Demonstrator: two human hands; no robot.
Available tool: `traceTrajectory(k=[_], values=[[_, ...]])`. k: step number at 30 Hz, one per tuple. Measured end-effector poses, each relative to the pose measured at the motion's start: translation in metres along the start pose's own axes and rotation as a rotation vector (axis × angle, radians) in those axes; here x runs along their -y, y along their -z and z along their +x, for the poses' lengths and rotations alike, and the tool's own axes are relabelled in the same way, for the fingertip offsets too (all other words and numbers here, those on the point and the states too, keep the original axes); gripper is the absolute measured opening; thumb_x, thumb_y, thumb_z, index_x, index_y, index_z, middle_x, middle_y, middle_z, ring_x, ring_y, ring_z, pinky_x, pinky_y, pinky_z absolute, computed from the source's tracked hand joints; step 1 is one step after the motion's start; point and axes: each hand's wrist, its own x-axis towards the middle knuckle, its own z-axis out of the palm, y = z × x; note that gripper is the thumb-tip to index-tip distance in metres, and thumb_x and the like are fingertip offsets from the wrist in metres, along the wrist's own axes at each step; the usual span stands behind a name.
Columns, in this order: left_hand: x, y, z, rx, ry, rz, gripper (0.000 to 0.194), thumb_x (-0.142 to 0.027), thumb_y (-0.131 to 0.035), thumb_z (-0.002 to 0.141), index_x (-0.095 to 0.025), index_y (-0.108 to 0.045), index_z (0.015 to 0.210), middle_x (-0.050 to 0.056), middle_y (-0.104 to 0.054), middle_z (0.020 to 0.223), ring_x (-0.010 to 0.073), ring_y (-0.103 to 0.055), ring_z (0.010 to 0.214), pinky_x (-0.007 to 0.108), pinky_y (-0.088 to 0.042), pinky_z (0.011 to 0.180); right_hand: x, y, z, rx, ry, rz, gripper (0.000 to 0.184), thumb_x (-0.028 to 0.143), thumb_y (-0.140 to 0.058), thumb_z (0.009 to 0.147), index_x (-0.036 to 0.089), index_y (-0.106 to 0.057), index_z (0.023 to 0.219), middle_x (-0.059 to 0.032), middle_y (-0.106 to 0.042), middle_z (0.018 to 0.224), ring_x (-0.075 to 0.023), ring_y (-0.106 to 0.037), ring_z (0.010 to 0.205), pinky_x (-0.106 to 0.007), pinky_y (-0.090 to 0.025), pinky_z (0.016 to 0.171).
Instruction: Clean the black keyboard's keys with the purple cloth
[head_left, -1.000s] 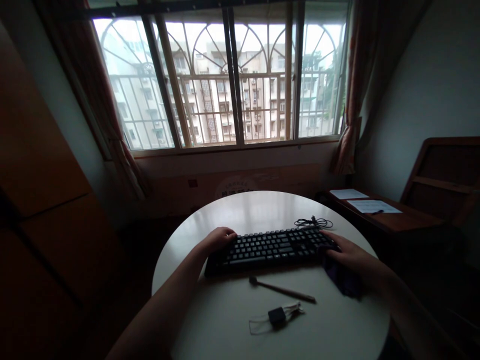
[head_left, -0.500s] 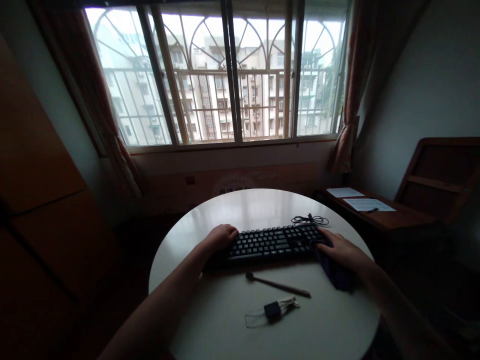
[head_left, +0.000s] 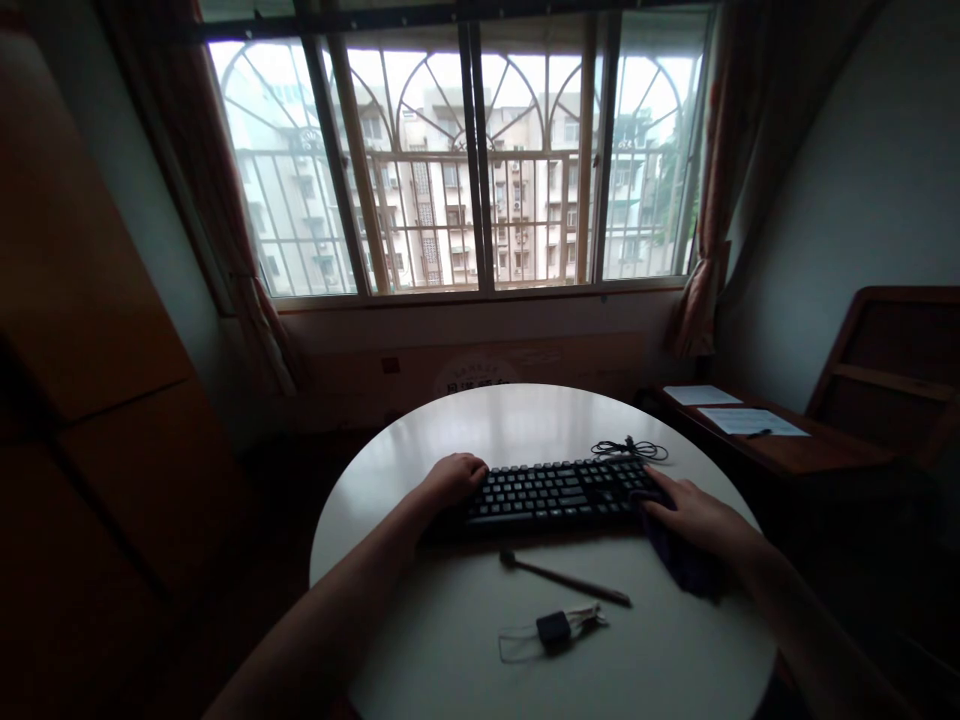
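A black keyboard (head_left: 551,495) lies across the white round table (head_left: 420,660). My left hand (head_left: 456,478) is closed around its left end. At the right end, my right hand (head_left: 686,512) has its fingers on a dark purple cloth (head_left: 679,565), pressing it against the keyboard's edge; part of the cloth hangs down onto the table. The keyboard's black cable (head_left: 630,449) is bundled behind it. In front lie a thin brush (head_left: 566,580) with a small dark head and a wire keycap puller (head_left: 553,627) with a black middle.
To the right stands a brown wooden chair or bench (head_left: 817,455) with sheets of paper (head_left: 754,421) and a pen (head_left: 760,433) on it. A barred window (head_left: 450,200) with tied curtains is ahead. A wooden cabinet (head_left: 90,330) stands on the left.
The whole view has shifted slightly, so everything sits a little lower and further right. Both hands stay at the same ends of the keyboard, the cloth still under the right one.
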Motion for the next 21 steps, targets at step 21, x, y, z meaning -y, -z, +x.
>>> traceTrajectory(k=[21], values=[[0.000,0.000,0.000,-0.024,-0.018,0.051,0.035,-0.034,-0.042,0.096,-0.024,-0.075,0.104,0.006,-0.072,0.108,0.0226,-0.065,0.098,0.029,-0.046,0.084,0.057,0.003,-0.024,0.058,-0.123,-0.481,0.071,0.063,-0.036,0.092,0.026,-0.033,0.153,-0.0177,-0.058,0.119,-0.0362,-0.067,0.100,-0.043,-0.048,0.082]])
